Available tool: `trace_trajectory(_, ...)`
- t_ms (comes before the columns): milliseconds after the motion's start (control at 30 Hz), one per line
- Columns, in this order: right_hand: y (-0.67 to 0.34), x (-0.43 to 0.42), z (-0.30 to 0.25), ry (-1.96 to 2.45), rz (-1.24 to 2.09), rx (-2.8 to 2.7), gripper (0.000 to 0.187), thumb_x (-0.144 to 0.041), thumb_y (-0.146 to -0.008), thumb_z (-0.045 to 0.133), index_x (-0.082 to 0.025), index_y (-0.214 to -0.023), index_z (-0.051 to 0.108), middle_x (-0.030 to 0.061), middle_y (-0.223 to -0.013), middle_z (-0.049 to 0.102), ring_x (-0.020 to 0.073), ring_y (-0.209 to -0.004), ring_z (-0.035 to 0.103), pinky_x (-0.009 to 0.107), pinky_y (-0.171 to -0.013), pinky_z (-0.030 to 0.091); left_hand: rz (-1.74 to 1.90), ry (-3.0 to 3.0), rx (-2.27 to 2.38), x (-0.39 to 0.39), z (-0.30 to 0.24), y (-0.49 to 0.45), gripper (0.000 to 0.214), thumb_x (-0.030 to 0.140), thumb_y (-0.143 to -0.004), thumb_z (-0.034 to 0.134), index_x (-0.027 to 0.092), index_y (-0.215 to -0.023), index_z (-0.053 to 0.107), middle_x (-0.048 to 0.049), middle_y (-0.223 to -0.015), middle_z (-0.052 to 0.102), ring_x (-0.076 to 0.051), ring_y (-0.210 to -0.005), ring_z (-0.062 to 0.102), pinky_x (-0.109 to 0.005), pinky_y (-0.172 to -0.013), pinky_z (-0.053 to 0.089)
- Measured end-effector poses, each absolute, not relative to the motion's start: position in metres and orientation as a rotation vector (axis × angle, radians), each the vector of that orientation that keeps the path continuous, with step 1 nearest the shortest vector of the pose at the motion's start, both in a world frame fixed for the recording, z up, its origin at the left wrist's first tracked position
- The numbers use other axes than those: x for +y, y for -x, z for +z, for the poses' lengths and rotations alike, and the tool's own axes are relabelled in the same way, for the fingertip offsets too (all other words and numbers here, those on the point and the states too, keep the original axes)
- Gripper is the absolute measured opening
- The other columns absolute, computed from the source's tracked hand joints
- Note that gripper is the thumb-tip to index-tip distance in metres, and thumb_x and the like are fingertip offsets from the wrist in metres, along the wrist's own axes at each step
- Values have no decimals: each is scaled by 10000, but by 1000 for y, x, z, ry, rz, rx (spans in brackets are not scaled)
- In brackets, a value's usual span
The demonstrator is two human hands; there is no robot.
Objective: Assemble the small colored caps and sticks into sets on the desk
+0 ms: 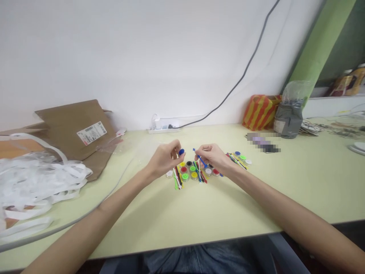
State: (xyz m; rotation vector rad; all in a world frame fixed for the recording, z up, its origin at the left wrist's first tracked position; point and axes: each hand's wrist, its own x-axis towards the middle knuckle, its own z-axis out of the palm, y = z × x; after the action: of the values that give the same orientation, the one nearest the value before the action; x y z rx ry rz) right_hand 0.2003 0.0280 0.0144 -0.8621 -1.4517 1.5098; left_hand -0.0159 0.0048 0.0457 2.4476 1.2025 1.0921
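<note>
While the left hand pinches a blue cap at twelve o'clock, the right hand grips a blue stick, both just above rows of colored caps on the desk.

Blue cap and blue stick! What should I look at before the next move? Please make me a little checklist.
1. Left hand is holding the blue cap: ok.
2. Right hand is holding the blue stick: ok.
3. Cap and stick are apart, not touching: ok.
4. The lime-green cap and the other coloured caps are sitting on the pale green table: ok.
5. What is on the hidden side of the blue cap: cannot tell.
</note>
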Motion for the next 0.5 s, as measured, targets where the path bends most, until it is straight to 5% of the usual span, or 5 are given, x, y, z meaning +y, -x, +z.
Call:
trace_trajectory(133, -204, 24, 12, 793, 1553, -1443, 383, -405, -651, 851, -155, -817, 612, 8, -649, 678, 102, -483, 582, 211, -475, 433, 1342, -2053, 1075, 5, 39, -7, 317, 379, -892, 613, 222, -1143, 501, 48, -703, 587, -91, -538, 572, -205, -522, 480)
trace_trajectory(300, -204, 20, 10, 709, 1526, -1328, 710, -328, -631, 886, -189, -1254, 575, 9, -766, 719, 135, -654, 652, 239, -600, 480, 1416, -2061, 1136, 0, 16, -11, 244, 413, -872, 668, 185, -958, 649, 46, -634, 513, -72, -521, 488, -190, -488, 413)
trace_trajectory(500, -197, 16, 7, 686, 1440, -1225, 385, -413, -667, 863, -152, -901, 701, 68, -885, 730, 155, -786, 675, 266, -713, 509, 1333, -2051, 1122, -5, 3, -10, 274, 423, -880, 657, 198, -1034, 675, 16, -707, 637, -111, -582, 604, -227, -570, 513)
